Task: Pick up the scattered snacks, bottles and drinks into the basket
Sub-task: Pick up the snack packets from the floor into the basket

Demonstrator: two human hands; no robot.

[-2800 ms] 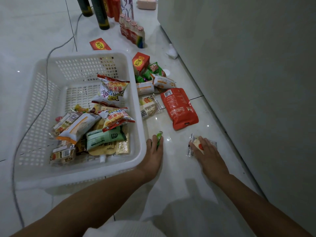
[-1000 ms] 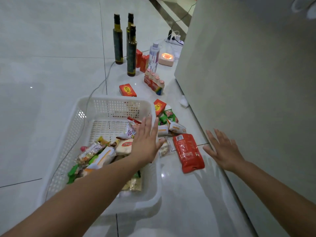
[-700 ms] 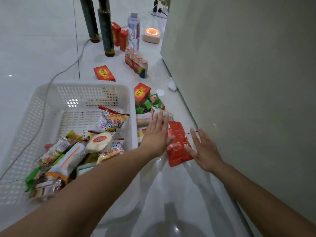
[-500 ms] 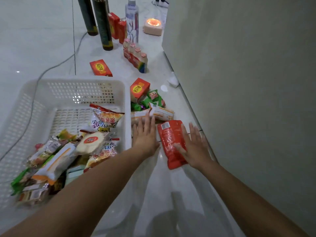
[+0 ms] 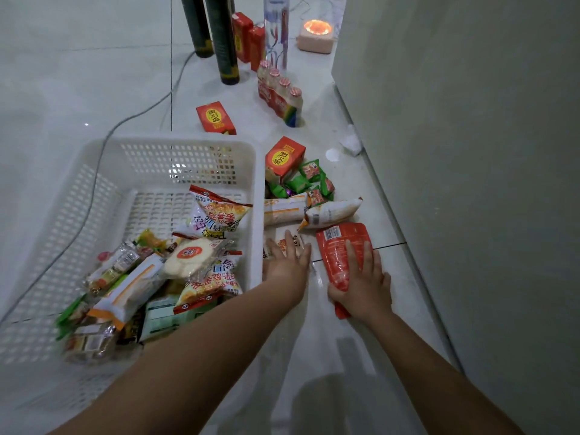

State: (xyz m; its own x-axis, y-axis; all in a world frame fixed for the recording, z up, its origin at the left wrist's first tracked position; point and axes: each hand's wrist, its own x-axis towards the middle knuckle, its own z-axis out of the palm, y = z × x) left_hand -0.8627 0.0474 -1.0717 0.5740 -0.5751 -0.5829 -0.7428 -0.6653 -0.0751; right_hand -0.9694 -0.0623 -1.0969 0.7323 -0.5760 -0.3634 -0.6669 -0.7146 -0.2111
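A white perforated basket (image 5: 188, 141) sits on the tiled floor at the left, holding several snack packets (image 5: 201, 262). Just right of its wall, my left hand (image 5: 287, 266) lies flat with fingers spread on a small clear-wrapped snack (image 5: 290, 241). My right hand (image 5: 362, 284) is closed around the lower half of a red pouch (image 5: 337, 246) lying on the floor, fingers on top and thumb at its left edge. Beyond the hands lie two long white packets (image 5: 331, 213), green candies (image 5: 309, 180) and a red box (image 5: 284, 158).
Farther back stand a second red box (image 5: 216, 118), a pack of small drink bottles (image 5: 281, 95), dark tall bottles (image 5: 224, 39), a clear water bottle (image 5: 276, 29), upright red cartons (image 5: 246, 36) and a glowing pink lamp (image 5: 315, 36). A grey cable (image 5: 138, 111) runs left. A grey wall (image 5: 470, 152) bounds the right.
Both hands dropped a snack each into the basket, then reached forward and down. The right hand has closed on the red pouch and the left now rests on the clear-wrapped snack.
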